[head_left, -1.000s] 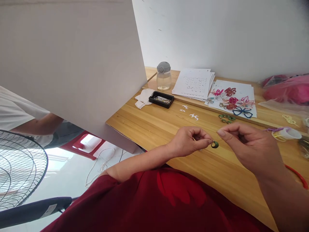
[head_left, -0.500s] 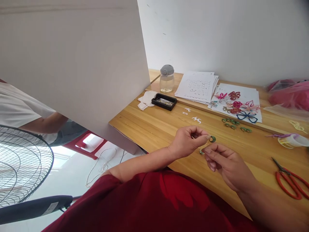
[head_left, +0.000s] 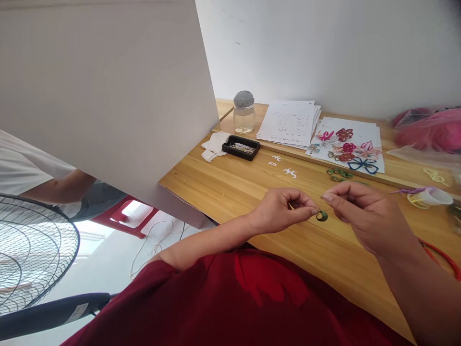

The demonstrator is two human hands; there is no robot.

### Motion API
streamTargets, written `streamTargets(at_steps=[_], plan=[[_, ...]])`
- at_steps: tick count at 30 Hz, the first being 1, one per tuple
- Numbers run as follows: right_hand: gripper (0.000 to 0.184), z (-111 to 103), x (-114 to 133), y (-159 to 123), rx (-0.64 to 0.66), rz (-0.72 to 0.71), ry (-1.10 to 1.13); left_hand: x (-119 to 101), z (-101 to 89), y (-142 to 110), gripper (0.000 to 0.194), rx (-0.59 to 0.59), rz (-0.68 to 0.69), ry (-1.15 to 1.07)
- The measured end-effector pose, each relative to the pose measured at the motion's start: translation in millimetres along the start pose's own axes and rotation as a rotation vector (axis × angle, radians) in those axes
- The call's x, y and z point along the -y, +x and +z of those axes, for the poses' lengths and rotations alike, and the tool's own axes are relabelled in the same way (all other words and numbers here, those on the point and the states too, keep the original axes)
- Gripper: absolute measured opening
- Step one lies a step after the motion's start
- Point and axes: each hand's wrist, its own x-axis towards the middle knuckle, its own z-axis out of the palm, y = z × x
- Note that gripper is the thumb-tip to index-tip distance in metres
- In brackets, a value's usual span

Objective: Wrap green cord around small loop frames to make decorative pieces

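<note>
My left hand [head_left: 283, 211] pinches a small dark green curled piece [head_left: 321, 216] between thumb and forefinger, just above the wooden table. A short way to its right, my right hand [head_left: 363, 214] is closed in a pinch, its fingertips apart from the curl. What those fingers hold, if anything, is too small to make out. Behind the right hand lie several similar green curled pieces [head_left: 336, 174], partly covered by it. White paper cutouts [head_left: 290, 172] lie farther back. Red-handled scissors [head_left: 440, 255] are mostly hidden behind my right forearm.
Along the back stand a lidded bottle [head_left: 244, 113], a black tray [head_left: 240, 147] of small parts, printed sheets [head_left: 286, 122] and paper bearing coiled flowers [head_left: 347, 148]. A plastic cup [head_left: 430, 197] lies at right. A partition [head_left: 108, 86] and a fan [head_left: 32, 250] are on the left.
My right hand has moved up and right, away from the left hand. The green curl now hangs lower at the left fingertips. A small piece seen under the right hand is out of sight.
</note>
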Motion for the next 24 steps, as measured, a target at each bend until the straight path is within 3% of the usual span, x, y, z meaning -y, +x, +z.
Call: streamTargets(at_steps=[6,10,12,14,18,24], plan=[[0.046,21,-27,-8,0.096,0.332,0.419,8,-0.3,5,0.047,-0.104,-0.026,-0.14],[0.043,38,-22,-28,0.171,0.448,0.493,13,-0.7,9,0.044,-0.205,-0.032,-0.133],[0.04,38,-13,-36,0.18,0.375,0.371,15,-1.1,10,0.035,-0.256,-0.033,-0.088],[0.035,32,-4,-40,0.139,0.216,0.145,15,-1.5,10,0.029,-0.273,-0.038,-0.038],[0.026,11,6,-32,0.017,-0.079,-0.253,9,-2.1,6,0.031,-0.167,-0.062,0.043],[0.033,1,6,-6,-0.019,-0.163,-0.27,-2,-3.0,2,0.026,-0.016,-0.073,0.061]])
